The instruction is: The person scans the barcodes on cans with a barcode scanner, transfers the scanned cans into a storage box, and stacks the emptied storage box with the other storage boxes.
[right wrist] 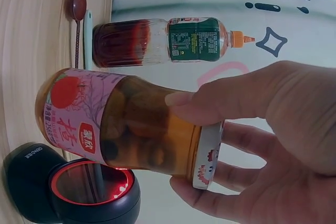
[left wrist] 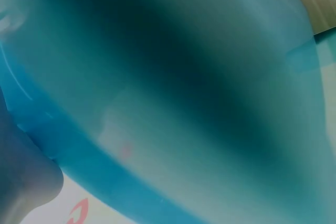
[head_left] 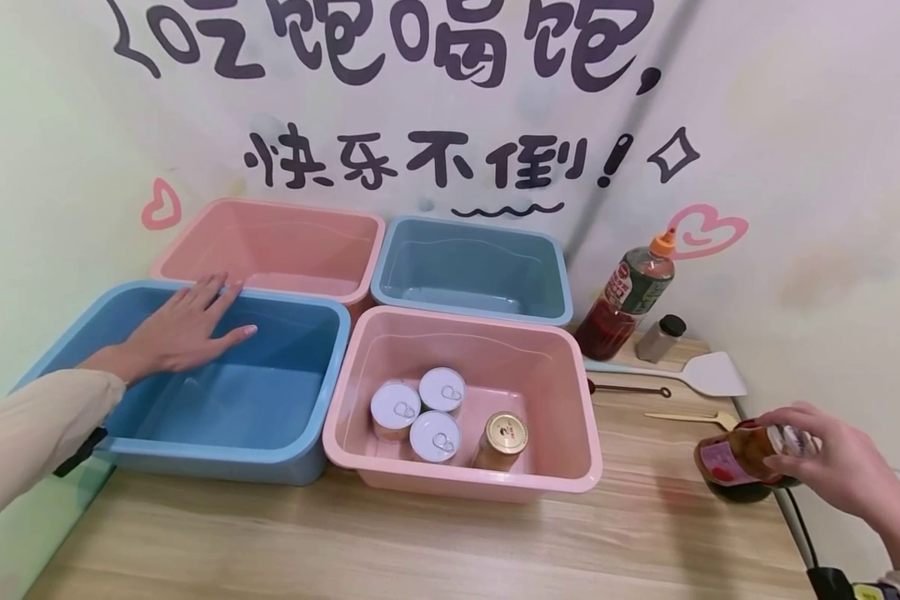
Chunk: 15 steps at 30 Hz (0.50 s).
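My right hand [head_left: 843, 458] grips a glass jar of fruit [right wrist: 134, 124] near its white patterned lid [right wrist: 207, 156]. The jar has a pink label and is at the right side of the table. With fingers spread and straight, my left hand [head_left: 183, 329] lies over the blue bin [head_left: 131, 450], its fingertips by the far rim; only part of a finger [left wrist: 26, 177] shows in the left wrist view. In the near pink bin [head_left: 465, 487] stand several cans: white pull-tab cans [head_left: 435, 437] and a gold-lidded one [head_left: 506, 433].
Behind are another pink bin [head_left: 270, 208] and a teal bin [head_left: 472, 225]. A sauce bottle [head_left: 630, 292], a dark-capped shaker [head_left: 662, 337], a white spatula [head_left: 712, 373], a brown spoon [right wrist: 77, 6] and a wooden utensil [head_left: 693, 417] are at right. A black device with a red ring [right wrist: 94, 187] stands beside the jar.
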Motion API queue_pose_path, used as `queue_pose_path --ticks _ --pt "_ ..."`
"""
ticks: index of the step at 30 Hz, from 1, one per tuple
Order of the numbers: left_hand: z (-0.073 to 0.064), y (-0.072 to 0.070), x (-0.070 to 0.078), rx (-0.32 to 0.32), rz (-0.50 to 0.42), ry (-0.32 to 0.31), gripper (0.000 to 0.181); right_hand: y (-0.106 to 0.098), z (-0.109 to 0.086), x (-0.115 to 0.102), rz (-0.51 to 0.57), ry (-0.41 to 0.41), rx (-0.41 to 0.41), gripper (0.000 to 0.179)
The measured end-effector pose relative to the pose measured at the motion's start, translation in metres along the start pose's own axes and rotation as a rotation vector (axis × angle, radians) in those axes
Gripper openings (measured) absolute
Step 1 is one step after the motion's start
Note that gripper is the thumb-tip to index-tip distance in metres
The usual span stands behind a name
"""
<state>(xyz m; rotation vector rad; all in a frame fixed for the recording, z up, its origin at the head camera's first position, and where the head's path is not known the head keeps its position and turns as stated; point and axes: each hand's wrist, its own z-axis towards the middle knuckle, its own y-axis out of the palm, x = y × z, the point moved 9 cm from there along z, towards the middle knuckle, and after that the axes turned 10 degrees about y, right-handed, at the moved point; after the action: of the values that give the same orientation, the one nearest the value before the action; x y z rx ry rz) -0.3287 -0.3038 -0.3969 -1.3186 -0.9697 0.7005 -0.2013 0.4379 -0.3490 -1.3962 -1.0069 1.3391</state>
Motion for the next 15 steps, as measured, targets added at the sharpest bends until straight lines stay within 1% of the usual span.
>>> queue_pose_path --ticks 4,8,12,15 --pt "-0.001 -0.001 -0.001 -0.013 0.0 -0.004 0.093 -0.003 0.0 -0.005 0.007 -0.004 -0.01 0.036" --pt "-0.001 -0.002 0.0 -0.022 0.0 -0.007 0.094 -0.016 0.001 -0.019 0.004 -0.043 0.011 0.037" --pt "-0.002 -0.004 0.001 -0.017 0.0 -0.005 0.093 -0.038 0.005 -0.047 -0.008 -0.112 0.032 0.039" --pt "-0.003 -0.005 0.001 -0.016 -0.005 -0.004 0.092 -0.057 0.012 -0.073 -0.005 -0.194 0.054 0.041"
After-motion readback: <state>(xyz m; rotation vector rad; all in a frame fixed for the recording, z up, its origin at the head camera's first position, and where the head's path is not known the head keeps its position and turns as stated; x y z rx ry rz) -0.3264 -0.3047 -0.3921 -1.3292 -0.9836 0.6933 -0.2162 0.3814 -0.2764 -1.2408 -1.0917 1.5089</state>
